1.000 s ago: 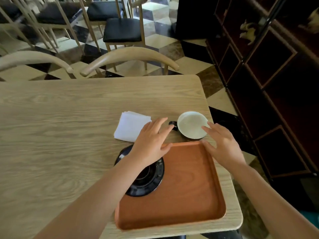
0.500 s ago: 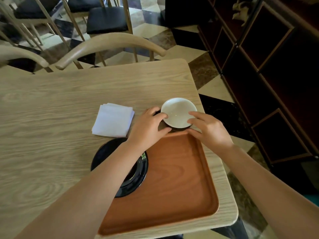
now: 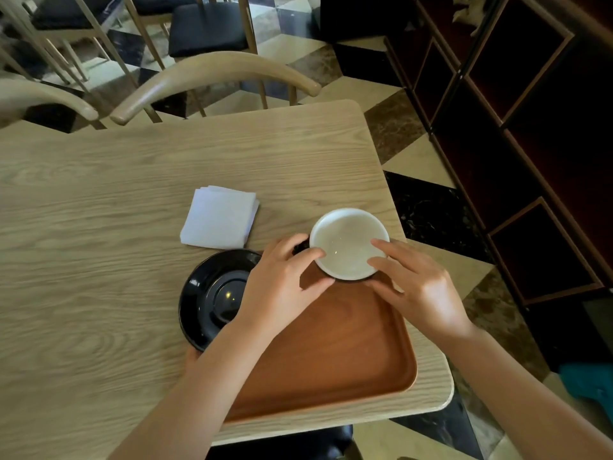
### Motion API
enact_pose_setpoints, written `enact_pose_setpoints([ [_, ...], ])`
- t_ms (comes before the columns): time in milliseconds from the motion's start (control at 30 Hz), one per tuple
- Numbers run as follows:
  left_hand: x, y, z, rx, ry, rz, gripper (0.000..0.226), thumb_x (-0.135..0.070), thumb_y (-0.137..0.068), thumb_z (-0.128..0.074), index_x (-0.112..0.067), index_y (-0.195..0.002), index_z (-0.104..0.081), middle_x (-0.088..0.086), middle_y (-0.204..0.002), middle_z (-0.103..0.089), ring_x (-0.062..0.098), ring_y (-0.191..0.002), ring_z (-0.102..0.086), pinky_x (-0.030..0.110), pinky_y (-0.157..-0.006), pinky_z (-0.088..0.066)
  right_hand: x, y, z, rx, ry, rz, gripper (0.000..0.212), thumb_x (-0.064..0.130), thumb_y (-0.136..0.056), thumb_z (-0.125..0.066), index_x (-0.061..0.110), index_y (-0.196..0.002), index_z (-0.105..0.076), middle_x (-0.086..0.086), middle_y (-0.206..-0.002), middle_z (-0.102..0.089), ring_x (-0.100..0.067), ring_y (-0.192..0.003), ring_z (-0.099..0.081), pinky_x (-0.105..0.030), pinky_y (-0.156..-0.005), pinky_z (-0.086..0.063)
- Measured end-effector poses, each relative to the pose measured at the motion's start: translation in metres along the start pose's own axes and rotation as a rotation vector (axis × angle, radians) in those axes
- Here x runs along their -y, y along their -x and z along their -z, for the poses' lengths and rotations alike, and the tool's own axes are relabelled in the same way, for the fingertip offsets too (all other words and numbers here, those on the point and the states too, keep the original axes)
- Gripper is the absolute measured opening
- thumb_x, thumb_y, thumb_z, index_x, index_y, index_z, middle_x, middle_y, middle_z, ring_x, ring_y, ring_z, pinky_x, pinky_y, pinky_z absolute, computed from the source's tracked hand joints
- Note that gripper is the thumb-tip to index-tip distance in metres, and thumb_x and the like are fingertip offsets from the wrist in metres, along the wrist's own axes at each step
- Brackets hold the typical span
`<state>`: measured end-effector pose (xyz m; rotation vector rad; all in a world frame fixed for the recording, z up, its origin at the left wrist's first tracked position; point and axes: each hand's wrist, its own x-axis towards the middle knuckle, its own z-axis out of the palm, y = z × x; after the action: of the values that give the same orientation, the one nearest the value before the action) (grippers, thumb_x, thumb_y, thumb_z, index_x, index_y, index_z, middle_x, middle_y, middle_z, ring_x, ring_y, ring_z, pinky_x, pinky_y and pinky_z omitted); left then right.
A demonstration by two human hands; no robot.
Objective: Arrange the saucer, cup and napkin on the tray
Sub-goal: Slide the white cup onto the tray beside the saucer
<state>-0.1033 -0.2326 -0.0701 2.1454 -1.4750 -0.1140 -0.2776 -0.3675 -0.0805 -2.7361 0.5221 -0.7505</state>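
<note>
Two hands (image 3: 348, 293) grip round white-lined cup (image 3: 350, 244) above wooden tray (image 3: 331, 353).

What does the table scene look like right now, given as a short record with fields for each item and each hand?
cup: white-lined cup with dark outside, upright, at the tray's far edge, gripped from both sides
saucer: glossy black round saucer, overlapping the tray's left edge, partly under the left forearm
napkin: folded white paper napkin, on the table, off the tray
tray: reddish-brown wooden tray, nothing resting fully inside it
left hand: fingers on the cup's left rim
right hand: fingers on the cup's right rim
table: light wood-grain table
</note>
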Motion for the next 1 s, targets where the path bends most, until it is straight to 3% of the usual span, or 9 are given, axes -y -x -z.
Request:
enact_pose_setpoints([
  [367,-0.002,0.014,-0.005,-0.001,-0.066,0.007,0.04,-0.048,-0.073,-0.058,-0.018,-0.096,-0.068,0.006,-0.109,-0.064,0.026,-0.097,-0.06,0.031,-0.059,-0.053,0.001,0.015,-0.01,0.043,-0.01,-0.027,0.024,0.024,-0.077,-0.067,0.006,-0.093,-0.069,-0.013,-0.114,-0.067,-0.03,-0.104,-0.064,-0.04,-0.072,-0.058],
  [633,-0.003,0.009,-0.008,0.023,-0.107,0.021,0.039,-0.041,-0.068,-0.076,-0.018,-0.099,-0.067,0.003,-0.111,-0.063,0.025,-0.097,-0.059,0.03,-0.06,-0.051,0.001,0.008,-0.005,0.069,0.085,-0.025,0.029,0.033,-0.082,-0.055,0.01,-0.091,-0.071,-0.008,-0.113,-0.069,-0.027,-0.109,-0.061,-0.036,-0.068,-0.058],
  [767,-0.002,0.011,-0.008,0.025,-0.124,0.001,0.041,-0.04,-0.068,-0.076,-0.017,-0.1,-0.066,0.005,-0.11,-0.062,0.024,-0.096,-0.059,0.029,-0.06,-0.051,0.004,0.006,-0.002,0.085,0.09,-0.043,0.019,0.022,-0.075,-0.073,0.009,-0.088,-0.071,-0.008,-0.11,-0.07,-0.028,-0.108,-0.062,-0.038,-0.066,-0.059],
  [867,0.0,0.012,-0.008,0.054,-0.146,-0.031,0.044,-0.043,-0.071,-0.072,-0.016,-0.106,-0.064,0.006,-0.113,-0.061,0.025,-0.097,-0.059,0.031,-0.063,-0.052,0.006,0.003,0.001,0.115,0.09,-0.055,0.021,0.019,-0.071,-0.078,0.007,-0.086,-0.071,-0.009,-0.107,-0.07,-0.029,-0.108,-0.062,-0.04,-0.069,-0.059],
  [1000,0.002,0.013,0.002,0.132,-0.203,-0.098,0.053,-0.05,-0.08,-0.053,-0.017,-0.122,-0.055,0.008,-0.125,-0.057,0.023,-0.11,-0.055,0.034,-0.075,-0.052,0.008,-0.001,0.01,0.181,0.163,-0.004,0.034,0.039,-0.079,-0.056,0.009,-0.09,-0.071,-0.008,-0.107,-0.07,-0.03,-0.11,-0.06,-0.045,-0.089,-0.048],
])
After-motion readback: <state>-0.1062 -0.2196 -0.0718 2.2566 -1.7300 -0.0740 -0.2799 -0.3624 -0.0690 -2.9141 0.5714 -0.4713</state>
